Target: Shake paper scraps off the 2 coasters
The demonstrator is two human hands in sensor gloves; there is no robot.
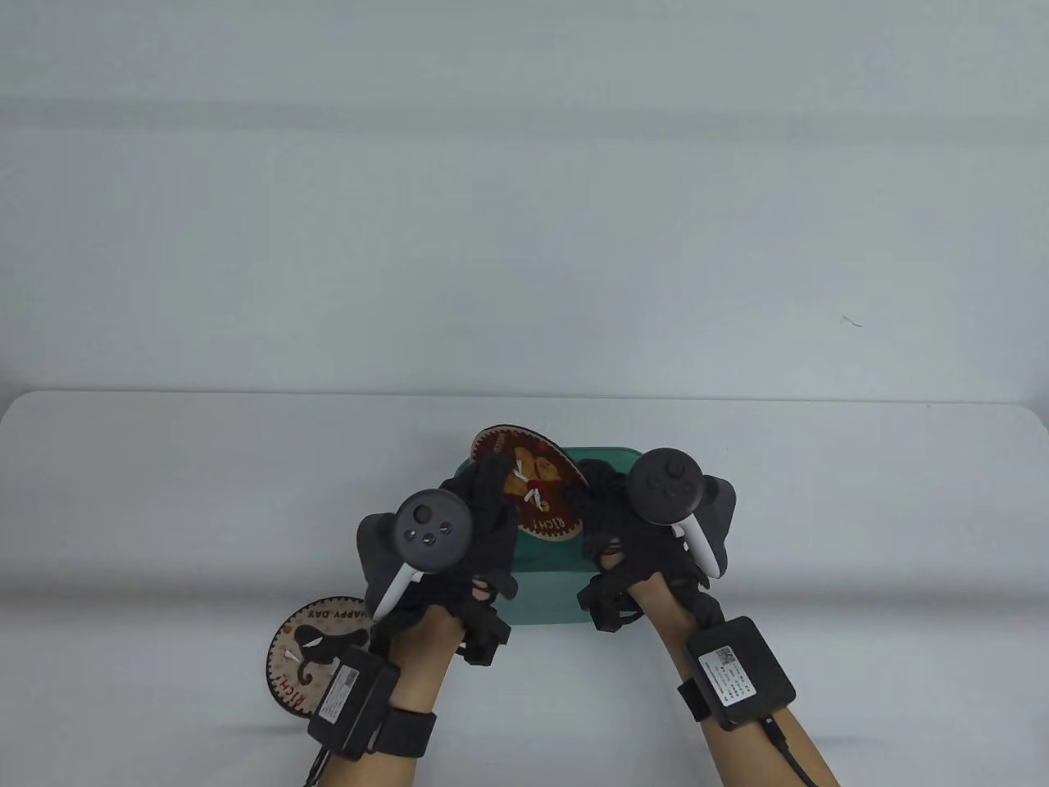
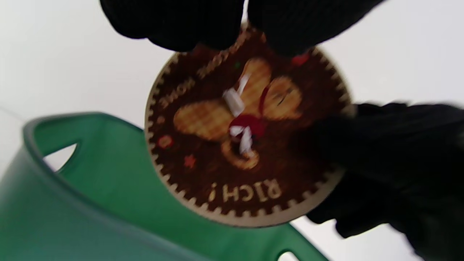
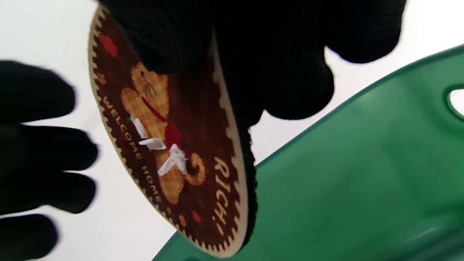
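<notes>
Both hands, left (image 1: 483,525) and right (image 1: 631,525), pinch the gingerbread coaster (image 1: 533,492) by opposite edges, tilted above the green bin (image 1: 541,590), white scraps (image 2: 235,103) on it; the second coaster (image 1: 307,652) lies on the bench (image 1: 164,492) left of the bin.

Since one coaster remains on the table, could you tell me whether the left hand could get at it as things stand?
Probably not yet: the left hand and right hand both hold the raised coaster over the bin. The table coaster lies uncovered beside the left wrist.
</notes>
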